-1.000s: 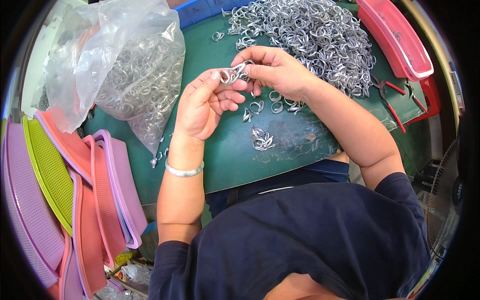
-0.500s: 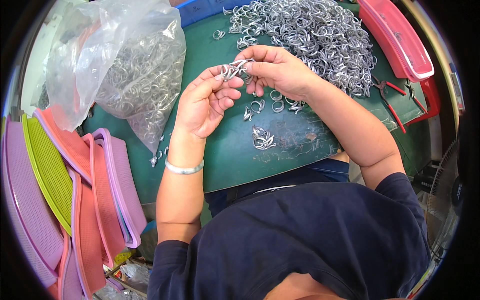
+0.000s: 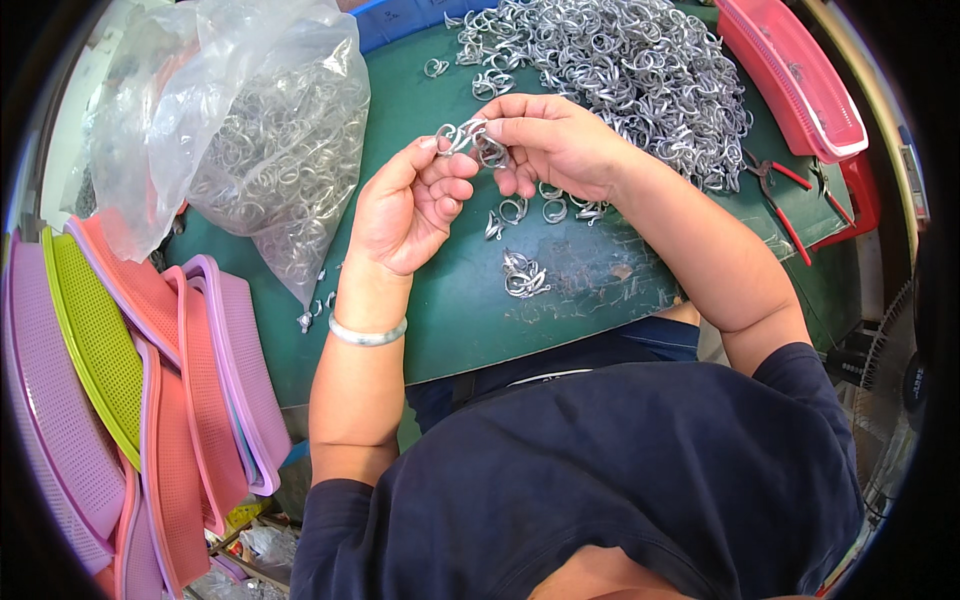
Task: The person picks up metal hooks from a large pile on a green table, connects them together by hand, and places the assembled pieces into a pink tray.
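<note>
Both my hands meet above the green table, each closed on silvery metal rings [image 3: 462, 135]. My left hand [image 3: 408, 210], with a pale bangle on its wrist, pinches a ring between thumb and fingertips, the other fingers curled. My right hand [image 3: 560, 145] grips several rings that hang together beside it; its fingers partly hide them. Just below the right hand lie a few loose rings [image 3: 554, 210]. Closer to me rests a small cluster of rings [image 3: 524, 275]. Beyond the right hand spreads a large heap of the same rings [image 3: 640, 75].
At left, a clear plastic bag [image 3: 285, 150] full of rings stands on the green table [image 3: 450, 330]. Stacked coloured plastic baskets [image 3: 235, 350] lean at lower left. On the right are a pink bin [image 3: 800, 90] and red-handled pliers [image 3: 785, 215]. A blue tray [image 3: 400, 20] sits at the back.
The rings between my hands have turned and spread apart, with one ring now showing at the left fingertips. Both hands stay nearly in place.
</note>
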Demonstrator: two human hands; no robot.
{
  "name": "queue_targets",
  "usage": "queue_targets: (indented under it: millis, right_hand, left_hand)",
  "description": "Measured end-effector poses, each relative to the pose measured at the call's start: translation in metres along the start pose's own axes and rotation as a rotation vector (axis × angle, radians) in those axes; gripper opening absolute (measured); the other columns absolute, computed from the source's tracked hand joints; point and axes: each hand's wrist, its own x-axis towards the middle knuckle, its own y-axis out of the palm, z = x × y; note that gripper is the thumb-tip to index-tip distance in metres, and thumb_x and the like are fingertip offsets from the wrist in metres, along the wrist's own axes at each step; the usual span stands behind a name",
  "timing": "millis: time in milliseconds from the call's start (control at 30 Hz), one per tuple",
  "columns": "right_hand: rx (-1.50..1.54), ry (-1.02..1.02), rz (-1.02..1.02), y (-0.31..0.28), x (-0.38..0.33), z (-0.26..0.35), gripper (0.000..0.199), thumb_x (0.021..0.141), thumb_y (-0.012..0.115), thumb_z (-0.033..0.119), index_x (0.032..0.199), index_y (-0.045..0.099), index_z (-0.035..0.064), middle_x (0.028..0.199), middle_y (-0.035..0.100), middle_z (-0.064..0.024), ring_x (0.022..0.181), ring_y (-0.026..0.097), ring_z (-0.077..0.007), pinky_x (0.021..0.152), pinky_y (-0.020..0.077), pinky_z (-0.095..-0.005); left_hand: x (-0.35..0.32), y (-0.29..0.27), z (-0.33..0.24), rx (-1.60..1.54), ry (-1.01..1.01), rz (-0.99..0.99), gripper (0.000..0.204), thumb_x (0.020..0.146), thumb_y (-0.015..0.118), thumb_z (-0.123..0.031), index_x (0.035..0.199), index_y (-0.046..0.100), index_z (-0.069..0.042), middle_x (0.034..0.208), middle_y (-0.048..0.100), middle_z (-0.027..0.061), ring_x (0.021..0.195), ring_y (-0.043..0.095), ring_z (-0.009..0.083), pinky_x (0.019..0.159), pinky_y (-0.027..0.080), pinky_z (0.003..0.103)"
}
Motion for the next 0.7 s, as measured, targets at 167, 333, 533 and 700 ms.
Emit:
queue_targets:
  millis: [167,333,533,700]
  right_hand:
    - [0.017,0.023,0.019,-0.002,0.001,0.0,0.019,0.087,0.048,0.012,0.101,0.05,-0.0001,0.08,0.058,-0.009,0.057,0.057,-0.0152,0.044,0.0447,-0.023]
    - [-0.024,-0.005,0.003,-0.002,0.002,-0.001,0.019,0.087,0.048,0.013,0.101,0.051,-0.0003,0.082,0.059,-0.0085,0.059,0.058,-0.0138,0.046,0.0451,-0.0224]
    - [-0.369,-0.266,-0.025,0.003,-0.001,-0.004,0.022,0.086,0.05,0.01,0.107,0.052,0.0011,0.085,0.06,-0.004,0.064,0.055,-0.0071,0.053,0.0445,-0.0195]
    - [-0.832,-0.662,-0.031,0.009,-0.005,-0.007,0.04,0.079,0.056,0.002,0.119,0.048,0.0036,0.096,0.059,-0.0049,0.076,0.056,-0.0095,0.063,0.0468,-0.0229]
  left_hand:
    - [0.001,-0.003,0.0,-0.005,-0.039,-0.007,0.02,0.091,0.041,-0.019,0.089,0.053,-0.003,0.076,0.064,0.0115,0.057,0.061,0.016,0.051,0.049,0.022]
    - [0.003,-0.006,0.001,0.04,-0.011,0.011,0.02,0.09,0.042,-0.02,0.087,0.054,-0.004,0.073,0.062,0.0082,0.059,0.059,0.0141,0.054,0.048,0.023]
    - [0.007,-0.008,0.007,0.051,0.049,-0.046,0.027,0.089,0.044,-0.027,0.093,0.054,-0.003,0.089,0.059,0.0123,0.082,0.059,0.0209,0.07,0.049,0.03]
    - [0.006,0.015,0.014,-0.005,0.03,-0.019,0.045,0.089,0.042,-0.038,0.102,0.049,0.004,0.106,0.053,0.0185,0.096,0.055,0.0283,0.083,0.048,0.038]
